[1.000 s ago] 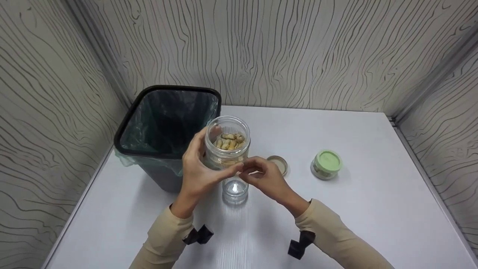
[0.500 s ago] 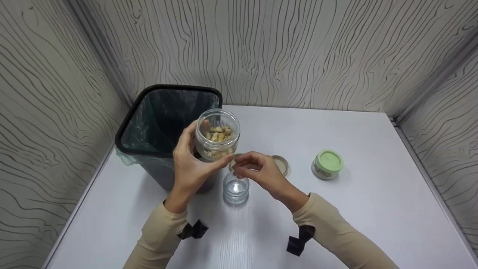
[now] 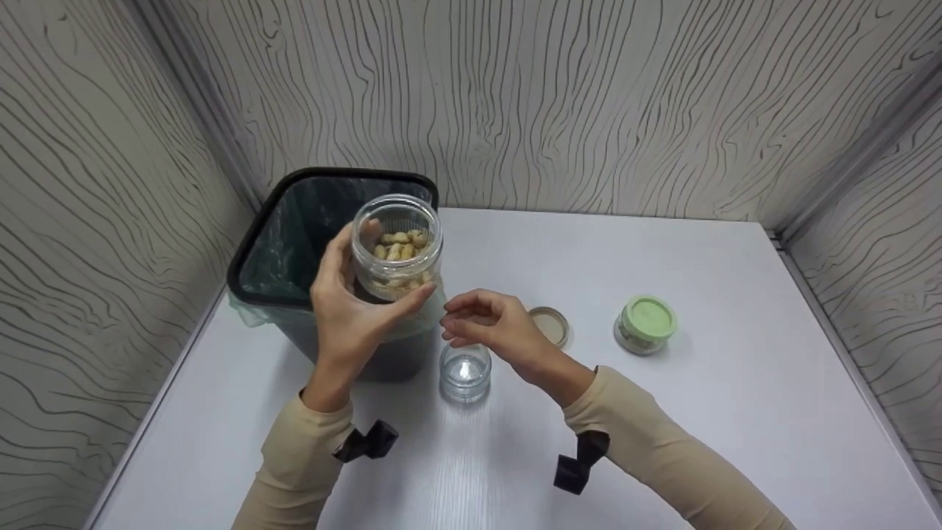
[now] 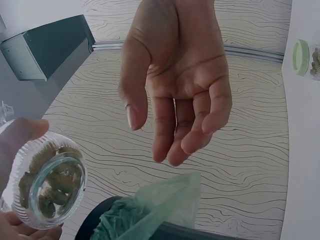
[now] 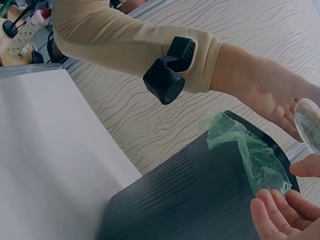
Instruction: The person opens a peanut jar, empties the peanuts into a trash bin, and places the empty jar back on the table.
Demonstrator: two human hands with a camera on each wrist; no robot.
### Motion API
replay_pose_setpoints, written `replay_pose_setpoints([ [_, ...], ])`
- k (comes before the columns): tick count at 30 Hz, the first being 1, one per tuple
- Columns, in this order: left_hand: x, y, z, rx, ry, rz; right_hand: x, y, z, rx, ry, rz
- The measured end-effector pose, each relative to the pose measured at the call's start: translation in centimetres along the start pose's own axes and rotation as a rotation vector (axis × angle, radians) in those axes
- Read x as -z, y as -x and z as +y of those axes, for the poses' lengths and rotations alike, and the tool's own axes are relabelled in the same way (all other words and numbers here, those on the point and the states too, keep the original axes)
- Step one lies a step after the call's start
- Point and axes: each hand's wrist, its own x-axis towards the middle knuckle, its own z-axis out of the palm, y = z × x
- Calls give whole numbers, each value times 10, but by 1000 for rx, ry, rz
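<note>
My left hand (image 3: 346,313) grips a clear ribbed jar (image 3: 434,269), uncapped and tilted, over the near right rim of the bin. Unshelled peanuts (image 3: 401,252) lie inside it; in the left wrist view the jar (image 4: 25,195) shows its base with peanuts behind. To its right hovers my right hand (image 3: 497,327), fingers loosely bent and holding nothing. The left wrist view shows that palm (image 4: 185,75) bare. Just below the right hand, a second clear jar (image 3: 465,379) stands on the table without a lid and looks empty.
A dark bin (image 3: 401,361) with a green liner (image 3: 250,315) stands at the left. A round lid (image 3: 550,327) lies behind the right hand, partly hidden. Farther right on the white table (image 3: 721,427) is a small jar with a green lid (image 3: 647,316).
My left hand has carried the peanut jar leftward and up towards the bin. My right hand has come away from the jar and shifted slightly left, so the two hands are now apart.
</note>
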Motion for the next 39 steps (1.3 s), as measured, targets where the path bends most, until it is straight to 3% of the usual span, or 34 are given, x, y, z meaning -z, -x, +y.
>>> replay_pose_setpoints([
  [14,5,-2,2,26,-4,7,-5,-23,-6,-154,-150,30],
  [25,13,-6,-1,34,-43,41,-14,-33,-12,-171,-188,-2],
  [39,35,-12,-11,-8,-130,102,-22,-46,-12,-245,-220,67],
])
